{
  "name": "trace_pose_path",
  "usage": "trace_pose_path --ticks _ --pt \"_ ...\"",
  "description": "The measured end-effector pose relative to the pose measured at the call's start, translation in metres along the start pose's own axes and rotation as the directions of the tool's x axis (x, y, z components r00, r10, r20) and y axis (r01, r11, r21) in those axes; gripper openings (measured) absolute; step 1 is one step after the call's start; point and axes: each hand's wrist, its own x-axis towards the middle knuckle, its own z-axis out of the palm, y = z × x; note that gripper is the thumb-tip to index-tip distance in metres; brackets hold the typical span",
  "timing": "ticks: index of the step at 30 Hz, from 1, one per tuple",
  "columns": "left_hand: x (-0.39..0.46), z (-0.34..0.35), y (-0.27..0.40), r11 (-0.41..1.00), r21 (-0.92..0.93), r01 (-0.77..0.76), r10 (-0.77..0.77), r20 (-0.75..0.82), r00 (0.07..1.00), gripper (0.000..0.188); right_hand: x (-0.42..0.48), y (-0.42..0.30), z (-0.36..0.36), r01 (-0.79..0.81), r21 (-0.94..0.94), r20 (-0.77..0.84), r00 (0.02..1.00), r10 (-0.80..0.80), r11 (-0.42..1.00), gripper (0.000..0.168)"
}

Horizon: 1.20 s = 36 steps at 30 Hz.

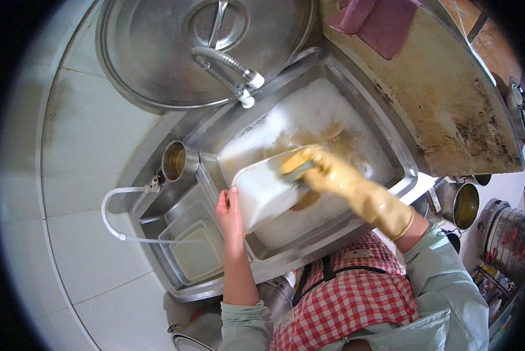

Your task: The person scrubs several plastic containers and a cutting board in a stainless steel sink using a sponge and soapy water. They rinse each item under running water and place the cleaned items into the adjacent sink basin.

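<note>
A white plastic container [260, 188] is tilted over the soapy water [280, 237] in the large basin of the steel sink [402, 180]. My bare left hand [230, 213] grips its near left edge, thumb on the outside. My right hand [328, 173], in a yellow rubber glove, presses a greenish scouring pad [301, 170] against the container's side; motion blurs it slightly. Thick foam covers much of the water, and brownish patches show through it. What lies under the foam is hidden.
In the smaller basin at left, a clear plastic tub [196, 252] holds water under a curved white spout [106, 215]. A steel pot [181, 161] stands behind it. A flexible faucet [227, 59] hangs before a large steel lid [148, 52]. A stained board [446, 105] leans at right.
</note>
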Motion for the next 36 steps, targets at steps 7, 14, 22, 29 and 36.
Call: trace_pose_path --ticks 7,14,22,29,36 --pt "-0.005 0.005 -0.003 0.981 -0.180 -0.065 0.054 -0.066 0.996 0.022 0.038 0.022 0.014 0.041 -0.602 -0.138 0.978 -0.155 0.797 0.040" --pt "0.009 0.006 -0.008 0.964 -0.242 -0.105 0.082 -0.103 0.991 0.024 -0.015 0.102 -0.085 -0.533 -0.617 -0.391 0.846 0.362 0.580 0.037" --pt "0.005 0.006 0.026 0.961 -0.013 -0.275 0.275 0.060 0.959 0.029 -0.004 -0.015 -0.012 -0.272 -0.360 -0.301 0.939 0.165 0.892 0.074" --pt "-0.007 0.020 0.050 0.936 -0.108 -0.335 0.339 0.018 0.941 0.026 -0.002 -0.022 -0.027 -0.325 -0.263 -0.319 0.918 0.236 0.908 0.059" --pt "-0.014 0.024 0.060 0.937 -0.105 -0.334 0.336 0.002 0.942 0.026 -0.003 -0.031 -0.030 -0.355 -0.239 -0.253 0.921 0.295 0.904 0.062"
